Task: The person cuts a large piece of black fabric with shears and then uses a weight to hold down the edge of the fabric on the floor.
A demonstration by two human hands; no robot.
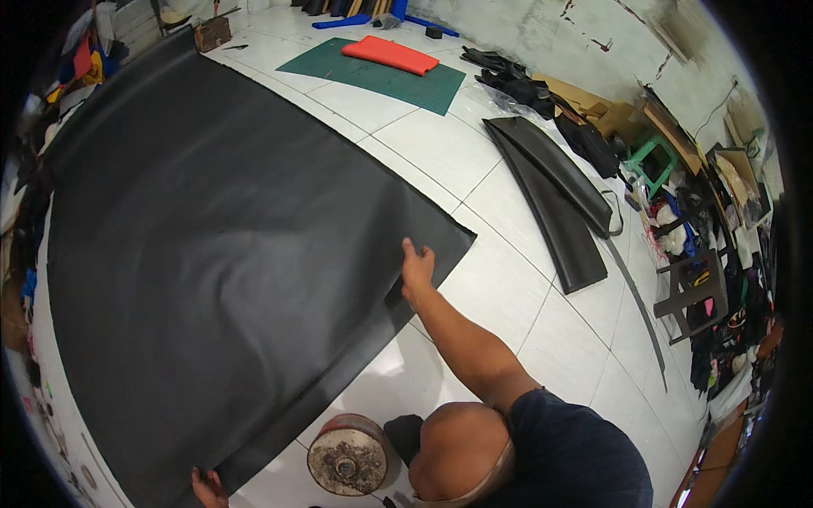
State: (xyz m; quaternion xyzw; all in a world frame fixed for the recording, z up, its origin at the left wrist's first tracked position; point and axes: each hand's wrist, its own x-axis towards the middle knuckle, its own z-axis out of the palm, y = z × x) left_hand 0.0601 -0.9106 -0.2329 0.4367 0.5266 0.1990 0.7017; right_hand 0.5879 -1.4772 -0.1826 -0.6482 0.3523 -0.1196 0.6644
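Observation:
A large black leather-like sheet (203, 203) lies spread over the tiled floor, with soft wrinkles in its middle. Its near edge is lifted and folds over slightly along a slanting line. My right hand (417, 269) is closed on that edge close to the sheet's right corner, thumb and fingertips showing. Down at the lower rim of the picture, my left hand (208, 488) pinches the same edge; part of this hand is cut off. Between my hands and my bent knee stands a round, worn metal weight-like object (347, 461) with a knob in its centre.
Beyond the sheet, a red folded piece (389, 55) rests on a green cutting mat (373, 80). To the right lie folded black material (550, 203) and a thin dark strip (639, 313). A green stool (652, 161), a dark stool (694, 296) and clutter line the right wall.

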